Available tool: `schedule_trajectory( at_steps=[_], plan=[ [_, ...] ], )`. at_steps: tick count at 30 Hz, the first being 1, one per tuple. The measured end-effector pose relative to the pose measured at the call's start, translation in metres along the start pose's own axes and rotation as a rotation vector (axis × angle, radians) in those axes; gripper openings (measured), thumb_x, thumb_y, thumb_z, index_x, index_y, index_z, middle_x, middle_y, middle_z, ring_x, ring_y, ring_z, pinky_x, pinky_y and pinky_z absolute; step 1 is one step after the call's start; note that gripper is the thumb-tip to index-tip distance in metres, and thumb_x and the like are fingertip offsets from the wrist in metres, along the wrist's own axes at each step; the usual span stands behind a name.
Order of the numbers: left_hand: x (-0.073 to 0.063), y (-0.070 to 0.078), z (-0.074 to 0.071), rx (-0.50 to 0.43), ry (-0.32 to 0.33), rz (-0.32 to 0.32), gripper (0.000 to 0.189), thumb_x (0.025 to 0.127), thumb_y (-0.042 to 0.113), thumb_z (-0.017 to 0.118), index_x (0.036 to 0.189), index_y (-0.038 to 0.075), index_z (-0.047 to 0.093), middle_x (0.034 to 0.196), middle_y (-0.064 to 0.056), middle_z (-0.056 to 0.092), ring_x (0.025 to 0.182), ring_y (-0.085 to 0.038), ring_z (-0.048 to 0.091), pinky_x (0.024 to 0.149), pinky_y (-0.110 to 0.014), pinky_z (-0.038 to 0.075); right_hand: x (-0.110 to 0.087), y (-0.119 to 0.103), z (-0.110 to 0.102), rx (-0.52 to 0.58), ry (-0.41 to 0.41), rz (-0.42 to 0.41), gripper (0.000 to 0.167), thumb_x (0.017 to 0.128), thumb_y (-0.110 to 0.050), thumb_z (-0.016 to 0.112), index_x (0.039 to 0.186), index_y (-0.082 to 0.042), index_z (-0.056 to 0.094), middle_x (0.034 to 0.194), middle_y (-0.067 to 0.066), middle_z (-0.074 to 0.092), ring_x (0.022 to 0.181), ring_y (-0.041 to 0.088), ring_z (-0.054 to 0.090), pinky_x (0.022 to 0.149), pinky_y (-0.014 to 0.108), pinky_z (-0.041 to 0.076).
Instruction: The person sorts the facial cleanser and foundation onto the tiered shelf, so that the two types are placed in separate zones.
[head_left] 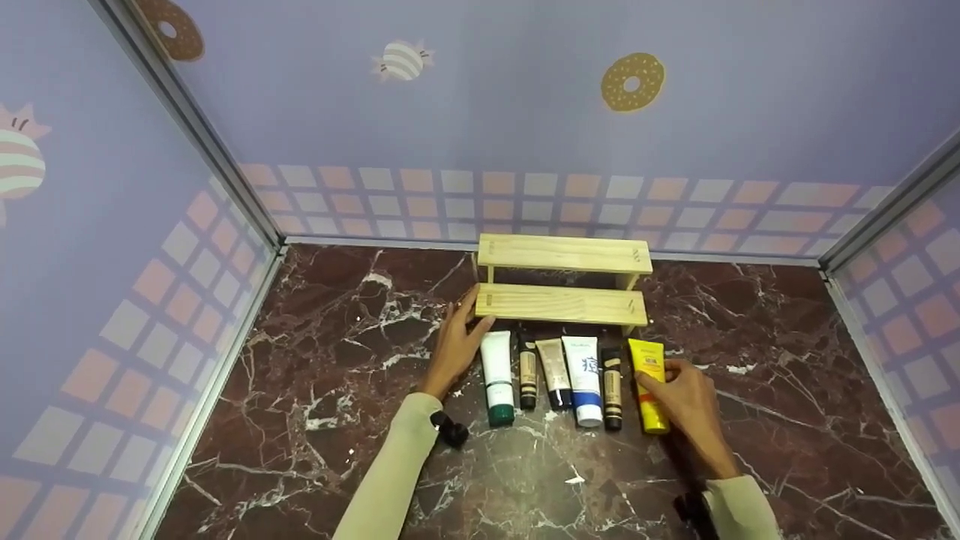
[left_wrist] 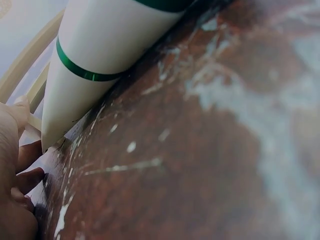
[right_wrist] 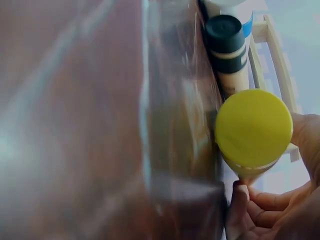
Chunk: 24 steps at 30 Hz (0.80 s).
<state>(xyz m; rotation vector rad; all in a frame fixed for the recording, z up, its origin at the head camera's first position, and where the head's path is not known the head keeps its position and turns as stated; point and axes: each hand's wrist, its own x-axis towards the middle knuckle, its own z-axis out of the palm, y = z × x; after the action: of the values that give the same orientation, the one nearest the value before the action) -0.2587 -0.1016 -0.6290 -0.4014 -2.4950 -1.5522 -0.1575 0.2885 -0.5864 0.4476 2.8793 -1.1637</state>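
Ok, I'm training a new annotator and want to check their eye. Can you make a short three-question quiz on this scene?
1. What does the right hand hold?
2. True or false: six tubes are lined up in front of the wooden rack.
3. From the head view, the left hand is at which part of the rack?
A. its right end
B. its left end
C. the middle of its upper tier

Key:
1. The yellow tube.
2. True.
3. B.
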Motion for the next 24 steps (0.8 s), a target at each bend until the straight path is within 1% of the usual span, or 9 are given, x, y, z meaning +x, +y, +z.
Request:
schedule_trajectory(
  at_steps=[3, 6, 8, 11, 13, 16, 18, 22, 24],
  plan=[
    [0.0, 0.001, 0.0, 0.006, -0.004, -0.012, 0.072, 0.113, 0.033, 0.066, 0.173, 0.007, 0.036, 0.159, -0.017, 0.058, 0.137, -0.033, 0.066, 0.135, -0.052, 0.007, 0.0, 0.001, -0.005, 0.025, 0.02, 0.002, 0.066, 0.092, -0.036, 0.086, 0.13, 0.014, 0.068, 0.112, 0.031, 0.076, 0.091, 0.037, 0.072, 0.07, 0.034, 0.052],
    [0.001, 0.002, 0.001, -0.003, -0.008, -0.025, 0.072, 0.113, 0.034, 0.066, 0.173, 0.009, 0.036, 0.148, -0.017, 0.068, 0.136, -0.031, 0.066, 0.136, -0.051, 0.007, -0.001, 0.003, -0.009, 0.058, 0.031, -0.003, 0.063, 0.093, -0.036, 0.087, 0.129, 0.013, 0.069, 0.115, 0.03, 0.076, 0.096, 0.037, 0.073, 0.073, 0.031, 0.052],
    [0.001, 0.002, 0.001, -0.001, -0.007, -0.033, 0.072, 0.113, 0.035, 0.066, 0.174, 0.009, 0.036, 0.15, -0.016, 0.067, 0.136, -0.031, 0.066, 0.136, -0.05, 0.007, -0.002, 0.003, -0.011, 0.079, 0.027, -0.003, 0.062, 0.094, -0.035, 0.087, 0.13, 0.012, 0.07, 0.116, 0.029, 0.076, 0.099, 0.037, 0.073, 0.075, 0.03, 0.051],
    [0.001, 0.003, 0.001, -0.009, -0.009, -0.049, 0.072, 0.113, 0.035, 0.066, 0.174, 0.011, 0.035, 0.16, -0.015, 0.059, 0.139, -0.032, 0.064, 0.136, -0.051, 0.008, -0.003, 0.002, -0.014, 0.11, 0.015, -0.006, 0.064, 0.095, -0.035, 0.088, 0.132, 0.013, 0.068, 0.119, 0.03, 0.075, 0.101, 0.037, 0.072, 0.074, 0.026, 0.051],
    [0.0, 0.004, 0.001, -0.01, -0.011, -0.064, 0.072, 0.113, 0.036, 0.066, 0.175, 0.015, 0.035, 0.17, -0.013, 0.048, 0.143, -0.035, 0.06, 0.135, -0.054, 0.011, -0.003, 0.0, -0.016, 0.128, 0.013, 0.002, 0.064, 0.095, -0.035, 0.088, 0.133, 0.013, 0.067, 0.12, 0.031, 0.075, 0.102, 0.037, 0.072, 0.072, 0.023, 0.051],
    [0.0, 0.004, 0.001, -0.009, -0.011, -0.087, 0.071, 0.113, 0.038, 0.065, 0.175, 0.021, 0.034, 0.176, -0.01, 0.039, 0.147, -0.037, 0.056, 0.134, -0.057, 0.014, -0.003, -0.005, -0.019, 0.158, 0.025, 0.005, 0.065, 0.095, -0.033, 0.088, 0.134, 0.014, 0.066, 0.12, 0.032, 0.073, 0.104, 0.037, 0.07, 0.07, 0.019, 0.05],
    [-0.001, 0.004, 0.001, -0.006, -0.012, -0.081, 0.071, 0.113, 0.038, 0.065, 0.176, 0.023, 0.034, 0.173, -0.01, 0.044, 0.144, -0.035, 0.059, 0.134, -0.055, 0.013, -0.002, -0.008, -0.02, 0.18, 0.039, 0.001, 0.063, 0.095, -0.031, 0.088, 0.134, 0.014, 0.066, 0.12, 0.03, 0.072, 0.104, 0.036, 0.069, 0.07, 0.017, 0.05],
    [0.0, 0.002, 0.0, -0.002, -0.011, -0.036, 0.071, 0.114, 0.034, 0.065, 0.174, 0.013, 0.035, 0.169, -0.012, 0.049, 0.136, -0.032, 0.067, 0.135, -0.051, 0.01, 0.001, -0.015, -0.024, 0.23, 0.057, -0.02, 0.062, 0.096, -0.027, 0.088, 0.136, 0.014, 0.064, 0.12, 0.03, 0.07, 0.103, 0.034, 0.067, 0.07, 0.017, 0.052],
    [0.0, 0.002, -0.001, -0.004, -0.016, -0.028, 0.07, 0.114, 0.033, 0.065, 0.174, 0.011, 0.035, 0.171, -0.012, 0.046, 0.136, -0.033, 0.067, 0.135, -0.051, 0.012, 0.003, -0.019, -0.026, 0.251, 0.069, -0.03, 0.061, 0.096, -0.025, 0.088, 0.136, 0.014, 0.063, 0.12, 0.03, 0.07, 0.101, 0.031, 0.067, 0.069, 0.017, 0.054]
  ],
)
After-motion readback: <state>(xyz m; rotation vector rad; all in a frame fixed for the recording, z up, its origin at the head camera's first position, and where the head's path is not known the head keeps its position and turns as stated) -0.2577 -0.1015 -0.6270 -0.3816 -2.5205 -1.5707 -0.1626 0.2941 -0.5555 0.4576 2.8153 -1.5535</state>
